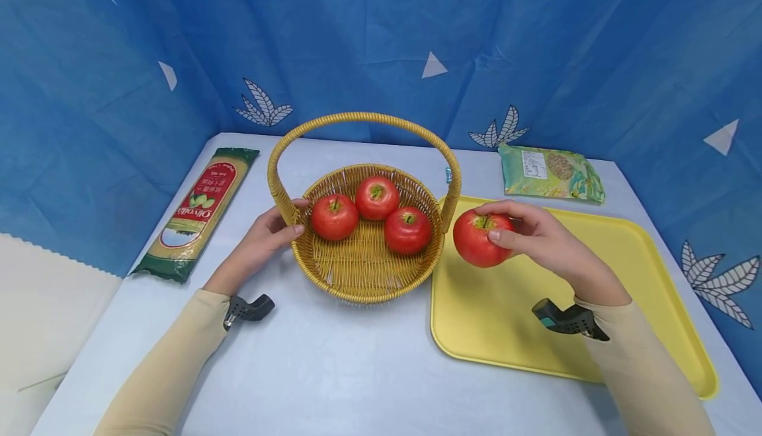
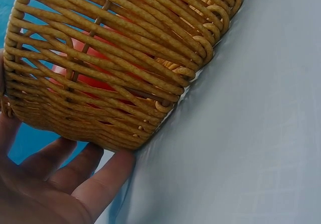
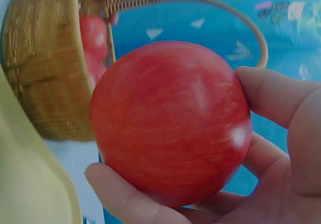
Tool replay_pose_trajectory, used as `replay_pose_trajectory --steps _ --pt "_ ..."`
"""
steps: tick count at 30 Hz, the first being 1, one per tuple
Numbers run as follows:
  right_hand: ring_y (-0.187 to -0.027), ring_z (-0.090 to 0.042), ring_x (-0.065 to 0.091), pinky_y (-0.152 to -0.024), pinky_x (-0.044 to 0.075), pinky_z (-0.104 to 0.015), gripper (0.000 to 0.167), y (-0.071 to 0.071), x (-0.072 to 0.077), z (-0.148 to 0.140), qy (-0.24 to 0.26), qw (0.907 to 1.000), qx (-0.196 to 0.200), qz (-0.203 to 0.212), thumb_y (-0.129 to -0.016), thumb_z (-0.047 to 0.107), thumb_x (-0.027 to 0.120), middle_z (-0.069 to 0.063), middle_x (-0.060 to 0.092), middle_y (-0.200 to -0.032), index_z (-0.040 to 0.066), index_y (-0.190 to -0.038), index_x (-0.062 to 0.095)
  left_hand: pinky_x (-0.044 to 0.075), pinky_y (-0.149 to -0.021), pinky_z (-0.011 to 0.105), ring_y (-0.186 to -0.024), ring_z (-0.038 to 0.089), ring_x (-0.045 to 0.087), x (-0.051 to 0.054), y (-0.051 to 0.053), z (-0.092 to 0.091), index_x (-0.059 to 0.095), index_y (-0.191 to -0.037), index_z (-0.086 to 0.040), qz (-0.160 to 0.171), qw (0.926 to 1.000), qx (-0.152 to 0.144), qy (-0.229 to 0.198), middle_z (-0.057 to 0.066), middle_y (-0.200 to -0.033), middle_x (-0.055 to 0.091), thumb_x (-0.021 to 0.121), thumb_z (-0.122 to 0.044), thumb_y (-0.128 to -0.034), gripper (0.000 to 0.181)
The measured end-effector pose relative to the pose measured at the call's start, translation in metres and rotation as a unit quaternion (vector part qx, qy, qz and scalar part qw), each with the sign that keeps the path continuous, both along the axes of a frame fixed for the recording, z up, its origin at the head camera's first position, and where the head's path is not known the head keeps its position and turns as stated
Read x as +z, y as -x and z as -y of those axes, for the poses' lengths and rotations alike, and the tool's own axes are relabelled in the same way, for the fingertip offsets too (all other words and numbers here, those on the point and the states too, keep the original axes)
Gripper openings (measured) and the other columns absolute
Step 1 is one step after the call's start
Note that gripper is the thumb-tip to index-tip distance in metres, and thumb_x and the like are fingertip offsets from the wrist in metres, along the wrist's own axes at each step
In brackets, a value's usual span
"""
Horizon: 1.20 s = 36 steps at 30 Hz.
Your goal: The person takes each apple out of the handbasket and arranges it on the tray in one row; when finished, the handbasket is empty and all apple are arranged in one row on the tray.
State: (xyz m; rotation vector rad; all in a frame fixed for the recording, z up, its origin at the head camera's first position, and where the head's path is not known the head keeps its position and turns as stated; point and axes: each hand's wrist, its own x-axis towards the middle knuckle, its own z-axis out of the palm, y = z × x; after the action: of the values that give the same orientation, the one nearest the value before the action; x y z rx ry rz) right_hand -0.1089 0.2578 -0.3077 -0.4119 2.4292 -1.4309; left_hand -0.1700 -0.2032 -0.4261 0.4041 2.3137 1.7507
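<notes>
A red apple point(image 1: 476, 241) is gripped in my right hand point(image 1: 538, 237), the thumb on one side and the fingers round the other. It is held above the left part of the yellow tray point(image 1: 494, 330), just right of the wicker basket point(image 1: 369, 290). My left hand point(image 1: 262, 241) holds the basket's left side near the foot of the handle. In the left wrist view, the fingers point(image 2: 108, 179) lie against the woven outer wall. Inside the basket are three more red apples, a left one point(image 1: 333, 219), a back one point(image 1: 377, 199) and a right one point(image 1: 407, 231).
The basket's tall arched handle point(image 1: 363, 117) spans over its opening. A pasta packet point(image 1: 199, 214) lies at the left of the white table point(image 1: 333, 370). Behind the tray lies a green packet point(image 1: 553, 173). Blue curtains point(image 1: 369, 39) hang round the back and sides.
</notes>
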Motion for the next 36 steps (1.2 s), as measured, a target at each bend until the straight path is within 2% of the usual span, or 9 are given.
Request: replay_pose_trajectory --steps 6,12,15,21,24,30,36 --pt "-0.115 -0.022 0.059 -0.079 0.062 -0.032 0.047 0.023 -0.012 -0.009 -0.01 0.9979 -0.059 0.024 -0.102 0.027 0.061 -0.01 0.049 -0.145 0.011 -0.145 0.052 0.041 -0.105 0.02 -0.14 0.022 0.044 -0.001 0.0 0.0 0.046 -0.151 -0.009 0.001 1.0 0.0 -0.002 0.012 -0.16 0.043 0.059 -0.018 -0.1016 0.052" --pt "-0.121 -0.029 0.053 -0.078 0.061 -0.025 0.054 0.049 -0.044 -0.007 0.022 0.9935 -0.107 0.03 -0.102 0.027 0.061 -0.019 0.043 -0.15 0.007 -0.15 0.047 0.043 -0.103 0.017 -0.138 0.02 0.045 -0.001 0.0 0.0 0.046 -0.151 -0.009 0.003 1.0 0.001 0.002 0.012 -0.16 0.043 0.059 -0.018 -0.1017 0.052" --pt "-0.12 -0.027 0.055 -0.077 0.061 -0.024 0.054 0.058 -0.057 -0.004 0.037 0.9912 -0.125 0.025 -0.103 0.027 0.06 -0.019 0.043 -0.151 0.007 -0.151 0.046 0.044 -0.101 0.014 -0.139 0.023 0.045 -0.001 0.001 0.0 0.045 -0.151 -0.009 0.002 1.0 0.0 0.003 0.013 -0.16 0.043 0.059 -0.019 -0.1017 0.052" --pt "-0.113 -0.023 0.058 -0.075 0.063 -0.028 0.052 0.071 -0.073 0.002 0.051 0.9887 -0.139 0.021 -0.103 0.025 0.059 -0.022 0.044 -0.149 0.006 -0.15 0.046 0.045 -0.1 0.012 -0.134 0.014 0.048 -0.002 0.001 0.0 0.046 -0.151 -0.008 -0.003 1.0 0.0 -0.003 0.014 -0.159 0.044 0.059 -0.016 -0.1009 0.052" --pt "-0.111 -0.021 0.059 -0.076 0.063 -0.032 0.052 0.075 -0.08 0.004 0.048 0.988 -0.145 0.022 -0.103 0.025 0.059 -0.023 0.045 -0.148 0.007 -0.15 0.047 0.046 -0.099 0.013 -0.134 0.016 0.048 -0.002 0.001 0.0 0.046 -0.151 -0.008 -0.003 1.0 -0.001 -0.006 0.014 -0.158 0.044 0.059 -0.015 -0.1008 0.052" --pt "-0.117 -0.032 0.058 -0.075 0.064 -0.034 0.052 0.08 -0.089 0.005 0.035 0.9865 -0.159 0.02 -0.103 0.028 0.059 -0.021 0.046 -0.149 0.009 -0.15 0.047 0.047 -0.099 0.014 -0.139 0.026 0.046 -0.002 0.001 -0.002 0.046 -0.151 -0.01 0.001 1.0 -0.003 -0.004 0.013 -0.158 0.044 0.059 -0.016 -0.1009 0.052" --pt "-0.126 -0.043 0.054 -0.078 0.064 -0.039 0.054 0.083 -0.091 0.007 0.036 0.9873 -0.154 0.018 -0.103 0.028 0.059 -0.022 0.044 -0.153 0.01 -0.152 0.045 0.045 -0.1 0.014 -0.139 0.023 0.045 -0.001 0.0 -0.001 0.046 -0.151 -0.009 0.0 1.0 0.0 -0.004 0.013 -0.159 0.042 0.058 -0.015 -0.1012 0.052"
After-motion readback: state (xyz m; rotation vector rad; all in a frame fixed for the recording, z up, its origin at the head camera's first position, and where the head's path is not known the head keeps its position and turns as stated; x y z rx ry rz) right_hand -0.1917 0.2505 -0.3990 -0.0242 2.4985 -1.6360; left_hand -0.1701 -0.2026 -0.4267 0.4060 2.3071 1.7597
